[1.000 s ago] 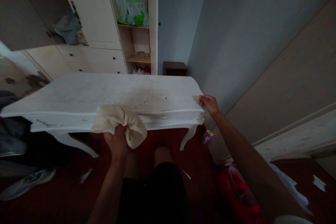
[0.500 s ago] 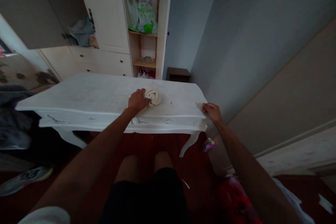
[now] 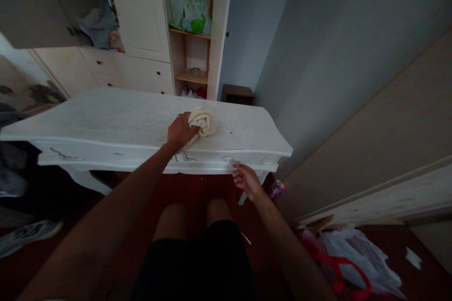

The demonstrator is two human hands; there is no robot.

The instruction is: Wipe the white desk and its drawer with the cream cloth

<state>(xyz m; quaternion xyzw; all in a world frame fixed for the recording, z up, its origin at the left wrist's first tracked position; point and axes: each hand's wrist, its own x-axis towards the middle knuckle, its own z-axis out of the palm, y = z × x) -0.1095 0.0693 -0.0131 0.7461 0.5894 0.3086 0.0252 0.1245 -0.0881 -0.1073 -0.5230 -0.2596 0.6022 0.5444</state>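
Note:
My left hand (image 3: pixel 181 130) is closed round a bundled cream cloth (image 3: pixel 205 122), which rests on top of a white table (image 3: pixel 116 113) near its front edge. In front of the table, at the right drawer front, is my right hand (image 3: pixel 245 181). Its fingers are curled in and nothing shows between them. The fingertips are just below and right of a round white drawer knob (image 3: pixel 227 159); whether they touch the table front I cannot tell. A small dark speck (image 3: pixel 231 132) lies on the tabletop, right of the cloth.
Behind the table stands a cream wardrobe (image 3: pixel 137 9) with open doors and a plastic bag (image 3: pixel 196 9) on a shelf. A small brown cabinet (image 3: pixel 238 94) is at the back. On the floor lie a pink box (image 3: pixel 278 188), a white plastic bag (image 3: pixel 356 254) and a shoe (image 3: pixel 30 235).
My right hand has moved left and down from the table's right edge to the drawer front. My left hand still grips the cloth in nearly the same spot. The view has shifted slightly.

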